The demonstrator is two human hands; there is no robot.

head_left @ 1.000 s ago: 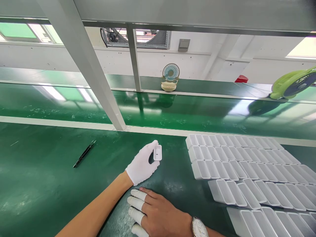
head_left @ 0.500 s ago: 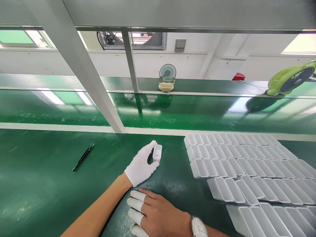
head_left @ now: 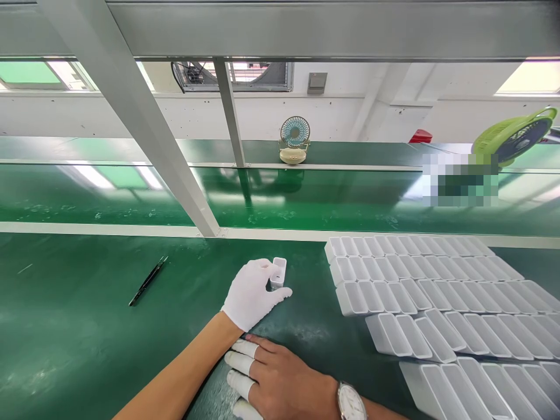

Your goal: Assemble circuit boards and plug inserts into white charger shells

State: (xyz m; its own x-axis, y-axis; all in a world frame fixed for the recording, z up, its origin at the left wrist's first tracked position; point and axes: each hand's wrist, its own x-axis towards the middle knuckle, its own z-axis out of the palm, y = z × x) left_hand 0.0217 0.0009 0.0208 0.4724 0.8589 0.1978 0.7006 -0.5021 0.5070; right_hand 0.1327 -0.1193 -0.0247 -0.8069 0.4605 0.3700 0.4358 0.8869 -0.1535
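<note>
My left hand (head_left: 255, 296), in a white glove, is beside a small white rectangular open-topped case (head_left: 279, 273) with a small slot in it. The fingertips bend onto the left side of the case, while the thumb stretches out below it, apart from it. My right hand (head_left: 284, 376) lies flat, palm down, on the green tabletop with its fingers spread. White finger cots cover several of its fingertips, and a watch (head_left: 350, 401) is on the wrist. Nothing shows in that hand.
Rows of white open-topped cases (head_left: 396, 294) cover the right of the table. Black tweezers (head_left: 149, 281) lie at the left. A slanted grey post (head_left: 153, 134) meets the table's back rail. Beyond stand a small fan (head_left: 294, 140) and a green fan (head_left: 511, 137).
My left fingers have curled in, and the thumb has swung out away from the lower end of the case. The right hand stays in place. The view has tilted slightly.
</note>
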